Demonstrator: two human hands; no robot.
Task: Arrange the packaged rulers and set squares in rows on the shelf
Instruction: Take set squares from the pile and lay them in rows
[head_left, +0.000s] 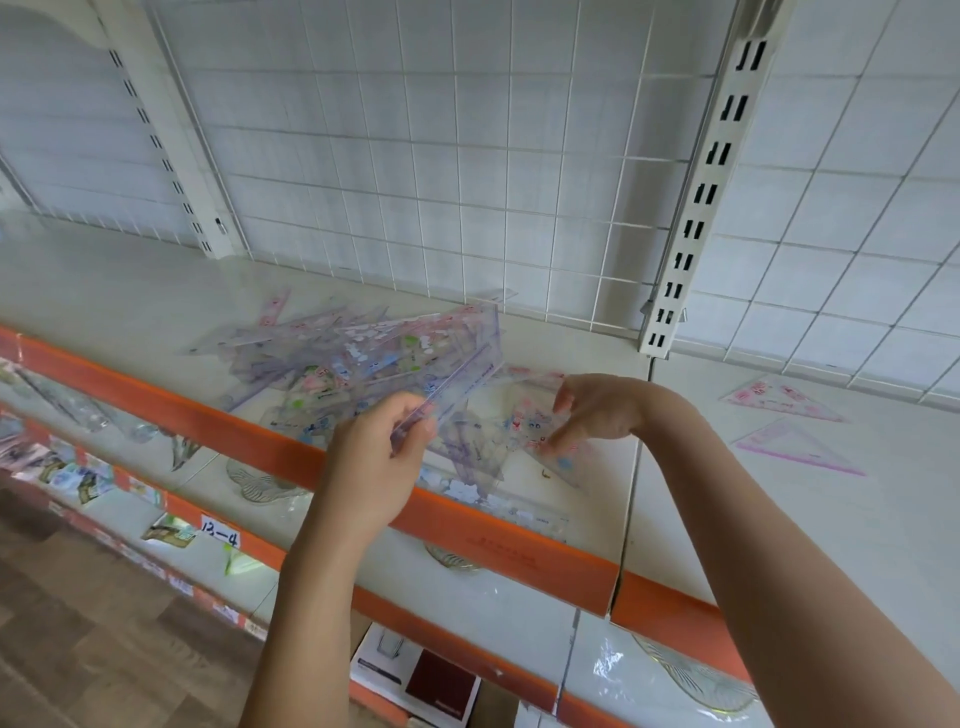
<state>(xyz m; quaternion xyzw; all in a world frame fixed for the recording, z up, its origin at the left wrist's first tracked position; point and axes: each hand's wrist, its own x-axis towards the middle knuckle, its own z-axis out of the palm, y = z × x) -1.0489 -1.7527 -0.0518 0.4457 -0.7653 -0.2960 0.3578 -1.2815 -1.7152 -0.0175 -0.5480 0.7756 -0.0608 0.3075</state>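
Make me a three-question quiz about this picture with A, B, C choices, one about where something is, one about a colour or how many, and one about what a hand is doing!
1. Where do the two pink set squares lie?
A. On the shelf section right of the pile
B. On the floor
C. Hanging on the wire grid

2. What colour is the shelf's front edge strip?
A. Blue
B. Orange
C. Green

3. What is the left hand doing?
A. Hanging idle
B. Pressing flat on the shelf
C. Gripping a clear ruler

Answers:
1 A: they lie flat past the upright post, apart from the pile of rulers.
2 B: the strip along the shelf front is orange.
3 C: its fingers curl round the ruler's near end.
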